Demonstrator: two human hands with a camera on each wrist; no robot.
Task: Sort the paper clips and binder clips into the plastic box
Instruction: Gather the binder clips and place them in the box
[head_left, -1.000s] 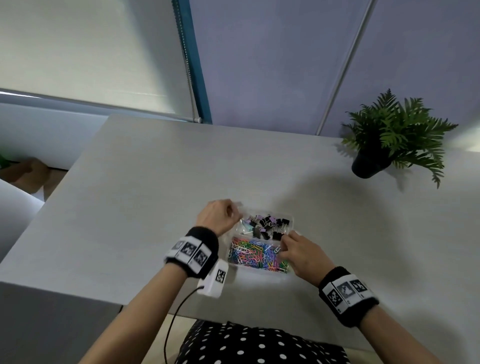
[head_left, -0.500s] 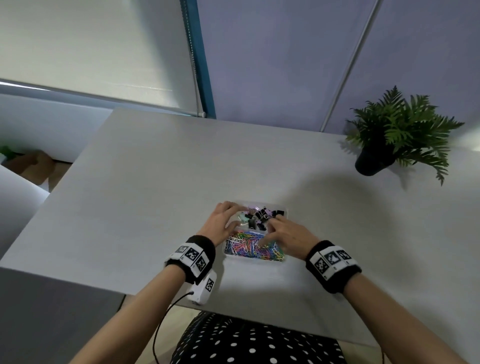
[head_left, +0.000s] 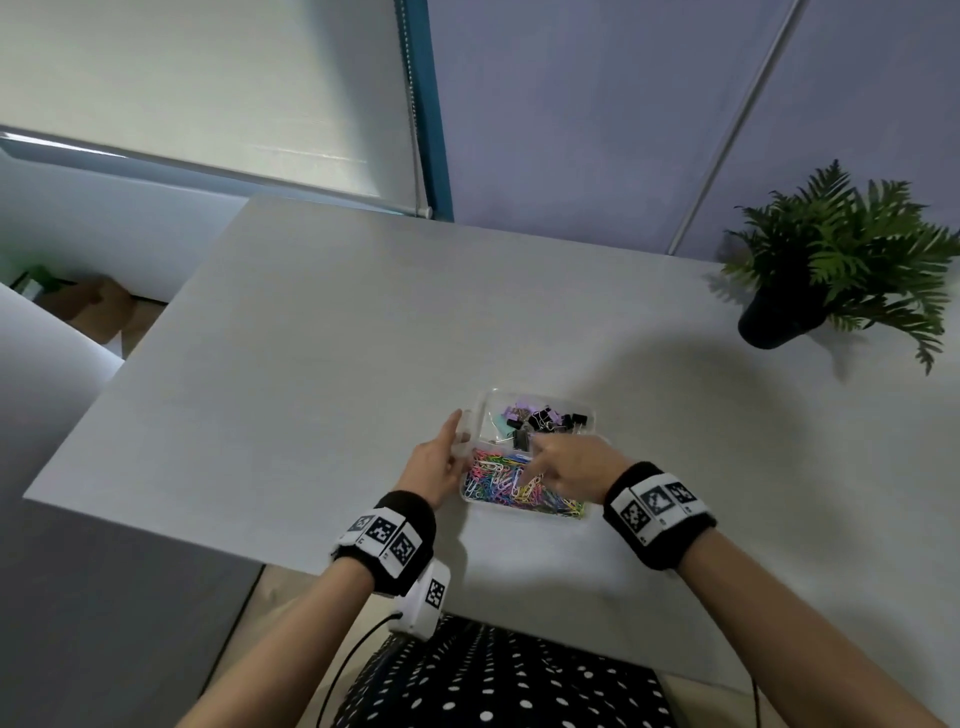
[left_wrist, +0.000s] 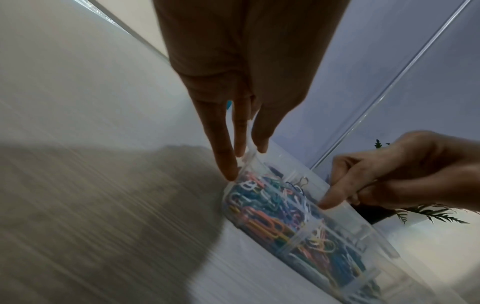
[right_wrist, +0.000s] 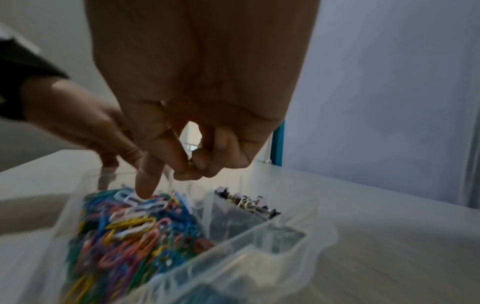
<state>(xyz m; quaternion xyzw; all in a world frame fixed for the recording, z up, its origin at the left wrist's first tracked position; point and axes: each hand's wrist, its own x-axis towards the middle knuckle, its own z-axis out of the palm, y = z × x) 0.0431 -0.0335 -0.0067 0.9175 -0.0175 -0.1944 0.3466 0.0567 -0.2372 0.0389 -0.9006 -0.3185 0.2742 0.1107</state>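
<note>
A clear plastic box (head_left: 525, 512) lies near the table's front edge. Its near compartment holds several coloured paper clips (head_left: 506, 486), and its far one holds black and pastel binder clips (head_left: 545, 418). My left hand (head_left: 441, 460) is at the box's left side. In the left wrist view its straight fingers (left_wrist: 230, 168) lie against the outer wall, and the thumb sits over the rim. My right hand (head_left: 566, 462) hovers over the near compartment. Its index finger (right_wrist: 145, 185) points down onto the paper clips (right_wrist: 130, 230). The other fingers curl against the thumb, and I see nothing plainly between them.
A potted fern (head_left: 831, 270) stands at the table's far right. The pale table (head_left: 337, 364) ends just in front of the box, above my dotted lap. A wall and a window blind close off the far side.
My right hand has come back from the binder clip side to the paper clip compartment, index finger down. My left hand's fingers have straightened along the box's left wall.
</note>
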